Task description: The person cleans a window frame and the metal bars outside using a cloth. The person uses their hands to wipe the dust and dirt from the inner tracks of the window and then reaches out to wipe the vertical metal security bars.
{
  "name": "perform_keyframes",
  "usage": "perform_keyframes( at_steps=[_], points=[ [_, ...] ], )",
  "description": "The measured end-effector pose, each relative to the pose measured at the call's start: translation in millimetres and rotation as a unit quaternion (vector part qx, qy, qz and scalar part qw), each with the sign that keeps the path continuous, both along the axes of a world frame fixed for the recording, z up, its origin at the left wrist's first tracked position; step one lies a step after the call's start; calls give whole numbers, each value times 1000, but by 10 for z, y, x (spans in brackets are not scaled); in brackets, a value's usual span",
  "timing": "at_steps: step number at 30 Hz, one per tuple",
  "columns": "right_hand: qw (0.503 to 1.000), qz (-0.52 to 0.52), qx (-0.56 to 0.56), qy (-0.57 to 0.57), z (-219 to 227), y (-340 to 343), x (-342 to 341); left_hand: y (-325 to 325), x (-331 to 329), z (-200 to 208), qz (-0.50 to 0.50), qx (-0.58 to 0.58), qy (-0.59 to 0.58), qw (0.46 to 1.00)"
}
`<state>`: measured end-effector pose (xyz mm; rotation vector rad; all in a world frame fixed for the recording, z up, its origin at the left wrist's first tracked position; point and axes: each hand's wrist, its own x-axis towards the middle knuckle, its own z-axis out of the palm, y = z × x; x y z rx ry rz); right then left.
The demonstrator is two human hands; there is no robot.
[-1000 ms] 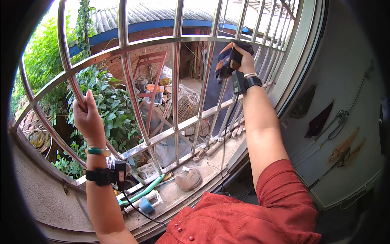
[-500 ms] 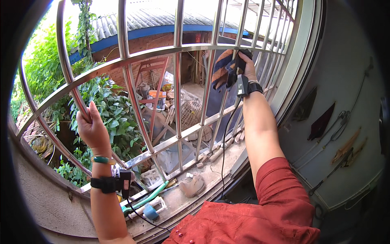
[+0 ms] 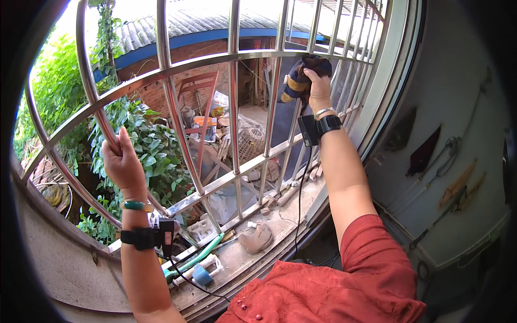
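My left hand [image 3: 124, 167] is wrapped around an upright metal bar [image 3: 105, 128] of the window grille, below its curved cross rail [image 3: 202, 63]. Bunched in my right hand [image 3: 319, 89] is a dark cloth with orange-yellow stripes [image 3: 296, 83]. It lies against an upright bar just under the same rail, toward the right end of the grille. The cloth hides part of that bar and some of my right fingers. Both wrists carry black straps with small boxes and cables.
On the dusty sill lie a green hose [image 3: 199, 255], a blue cylindrical piece [image 3: 202, 275] and a rounded lump [image 3: 255, 238]. Beyond the bars are leafy vines [image 3: 145, 142], a reddish frame [image 3: 207, 124] and piled clutter. Tools hang on the wall [image 3: 452, 237] at right.
My right hand has shifted a little left, and the cloth is more bunched, its striped end drawn up. My left hand stays on its bar.
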<state>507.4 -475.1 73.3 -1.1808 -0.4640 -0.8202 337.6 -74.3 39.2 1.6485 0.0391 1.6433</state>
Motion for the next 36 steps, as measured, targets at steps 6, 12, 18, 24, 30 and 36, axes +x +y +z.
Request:
perform_keyframes(
  at_steps=[6,12,18,24,30,36],
  points=[
    [979,185,35,83,121,-204,75,20,4,-3,-16,-12,-5,1000],
    [933,308,64,172,146,-348,104,63,11,-18,25,-5,-1,1000],
    [951,278,91,100,91,-519,497,-61,-2,1,0,-24,7,1000],
    [977,179,69,90,91,-213,312,-42,-40,10,0,-19,12,1000],
    [956,-274,-11,107,292,653,-132,98,-68,-7,-15,-21,13,1000],
    [745,-584,4,323,281,695,463,71,3,-28,-44,-16,24,999]
  ],
)
